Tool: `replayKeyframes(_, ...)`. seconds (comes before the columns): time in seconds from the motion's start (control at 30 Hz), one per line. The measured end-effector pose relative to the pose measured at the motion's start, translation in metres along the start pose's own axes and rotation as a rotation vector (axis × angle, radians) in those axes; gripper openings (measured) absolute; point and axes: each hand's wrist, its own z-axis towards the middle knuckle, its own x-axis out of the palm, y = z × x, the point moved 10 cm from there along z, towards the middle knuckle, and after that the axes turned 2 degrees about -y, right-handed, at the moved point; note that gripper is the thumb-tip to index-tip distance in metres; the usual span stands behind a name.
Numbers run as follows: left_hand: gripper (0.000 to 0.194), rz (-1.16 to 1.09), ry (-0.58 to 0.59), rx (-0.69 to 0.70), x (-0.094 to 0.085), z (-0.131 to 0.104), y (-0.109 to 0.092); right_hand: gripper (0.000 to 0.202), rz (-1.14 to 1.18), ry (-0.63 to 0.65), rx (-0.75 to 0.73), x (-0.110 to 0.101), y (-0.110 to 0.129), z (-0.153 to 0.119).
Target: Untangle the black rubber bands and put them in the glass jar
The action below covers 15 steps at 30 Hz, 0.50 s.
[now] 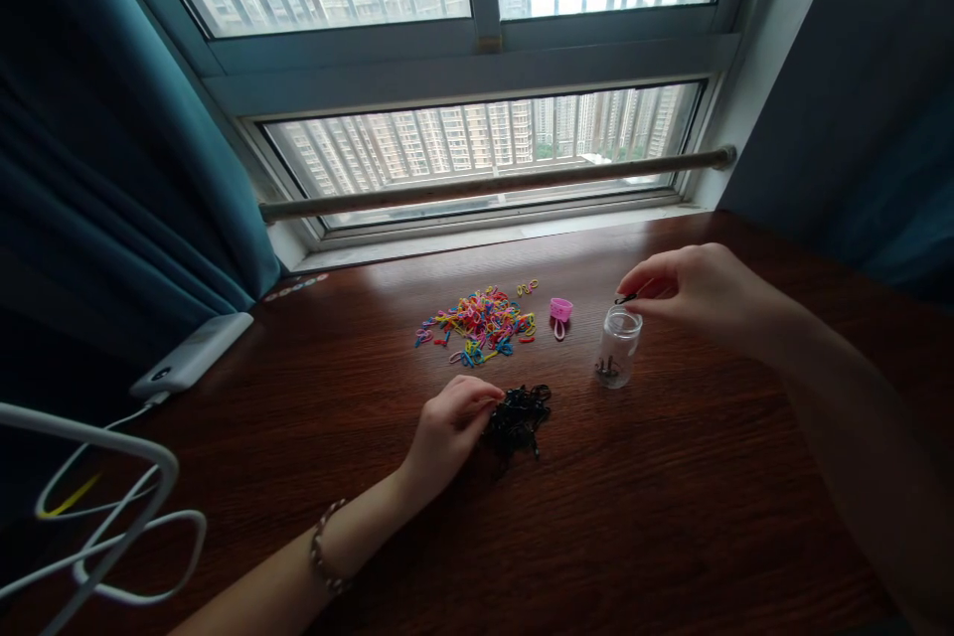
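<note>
My right hand (678,290) is above the mouth of a small clear jar (627,358), its fingertips pinching a small black hair tie (624,299). A few dark hair ties lie at the bottom of the upright jar. My left hand (456,420) reaches to the left side of a pile of black hair ties (520,419), thumb and fingers closed on the pile's edge. Beyond it lies a loose heap of colourful hair ties (488,318). A pink lid with a loop (561,310) sits between this heap and the jar.
The dark wooden table (656,517) reaches to the window sill. At the left are a white power bank (192,354) and looping white cables (171,477), near a blue curtain (126,139). A metal rail (492,187) crosses the window.
</note>
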Motion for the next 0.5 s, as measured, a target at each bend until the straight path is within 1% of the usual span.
replayKeyframes(0.1, 0.013, -0.011, -0.006, -0.007, -0.001, 0.0, 0.001, 0.01, 0.028, -0.011, -0.037, -0.001, 0.005, -0.001)
replayKeyframes(0.27, 0.012, -0.019, -0.005, -0.02, 0.0, -0.001, 0.003, 0.011, 0.064, 0.003, -0.037, 0.005, 0.004, 0.0)
replayKeyframes(0.37, 0.013, -0.025, -0.002, -0.027, 0.001, -0.001, 0.006, 0.013, 0.055, 0.002, -0.031, 0.003, 0.007, -0.003)
replayKeyframes(0.4, 0.013, -0.025, -0.003, -0.029, 0.001, -0.001, 0.006, 0.012, 0.04, -0.022, -0.034, -0.002, 0.01, -0.005)
replayKeyframes(0.5, 0.014, -0.01, -0.027, -0.017, -0.001, -0.001, 0.006, 0.014, 0.021, -0.19, -0.052, -0.031, 0.027, -0.017)
